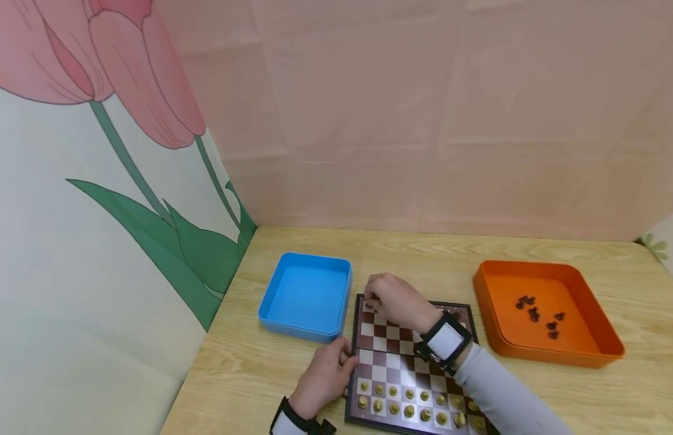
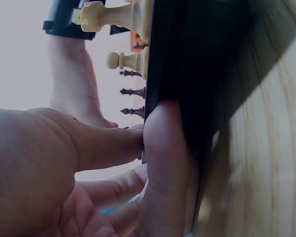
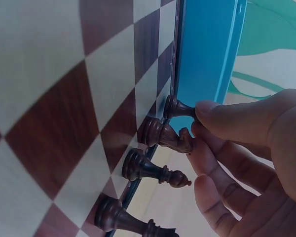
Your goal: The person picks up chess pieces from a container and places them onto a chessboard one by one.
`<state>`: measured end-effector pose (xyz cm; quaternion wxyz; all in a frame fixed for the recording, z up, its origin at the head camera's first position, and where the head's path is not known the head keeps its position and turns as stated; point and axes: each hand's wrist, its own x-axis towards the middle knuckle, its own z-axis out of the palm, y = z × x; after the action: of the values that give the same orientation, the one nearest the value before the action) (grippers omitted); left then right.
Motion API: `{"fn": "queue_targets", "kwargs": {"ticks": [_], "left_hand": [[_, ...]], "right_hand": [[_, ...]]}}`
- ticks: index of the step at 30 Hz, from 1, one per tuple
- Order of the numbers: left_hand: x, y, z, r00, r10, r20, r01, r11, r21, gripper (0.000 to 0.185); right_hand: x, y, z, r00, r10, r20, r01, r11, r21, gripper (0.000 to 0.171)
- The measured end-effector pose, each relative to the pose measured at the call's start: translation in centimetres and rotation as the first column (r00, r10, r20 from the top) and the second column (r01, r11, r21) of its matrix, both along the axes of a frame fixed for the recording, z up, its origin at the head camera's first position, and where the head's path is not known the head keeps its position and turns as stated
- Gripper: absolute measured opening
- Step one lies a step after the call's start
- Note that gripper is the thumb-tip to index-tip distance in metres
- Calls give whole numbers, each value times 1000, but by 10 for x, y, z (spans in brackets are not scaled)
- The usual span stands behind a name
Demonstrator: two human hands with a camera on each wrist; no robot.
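Observation:
At the far left corner of the chessboard (image 1: 393,360), my right hand (image 1: 396,299) pinches a dark chess piece (image 3: 173,107) between thumb and fingers. Its top is hidden by the fingertips, and its base is at the board's edge. Beside it stand a dark knight (image 3: 158,136), a dark bishop (image 3: 153,170) and another dark piece (image 3: 126,217). My left hand (image 1: 325,371) grips the board's left edge, thumb above and a finger underneath. Two rows of light pieces (image 1: 409,411) stand on the near side, among them a rook (image 2: 116,17) and a pawn (image 2: 130,61).
A blue tray (image 1: 306,290) with nothing seen in it stands left of the board's far part. On the right is an orange tray (image 1: 524,278) with several small dark pieces (image 1: 534,314). Both are on the wooden table (image 1: 233,374), with a cloth backdrop (image 1: 423,121) behind.

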<state>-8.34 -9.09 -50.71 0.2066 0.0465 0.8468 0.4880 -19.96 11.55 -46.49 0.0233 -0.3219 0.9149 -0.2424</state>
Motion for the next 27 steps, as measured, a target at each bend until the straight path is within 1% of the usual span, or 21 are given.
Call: {"fn": "queue_targets", "kwargs": {"ticks": [6,13,18,23,27], "left_hand": [[-1,0,0,1000,1,1,-1,1000,-5,9],[1,0,0,1000,-6,-21,5,1000,-5,9],[0,0,0,1000,3,8,-2,1000,-8,9],[0,1,-1,1000,8,30,-8,1000,-3,9],[-1,1,0,1000,8,27,-8,1000,0,9]], "right_hand": [[-1,0,0,1000,7,7,-7,1000,-3,8],[1,2,-2,1000,-2,21,2,1000,-3,9],[1,3,-4,1000,-2,17,2,1000,-3,9],[1,3,-5,1000,14,3,-14,1000,-3,9],[1,4,-1,1000,22,-9,-22,999,-23,9]]}}
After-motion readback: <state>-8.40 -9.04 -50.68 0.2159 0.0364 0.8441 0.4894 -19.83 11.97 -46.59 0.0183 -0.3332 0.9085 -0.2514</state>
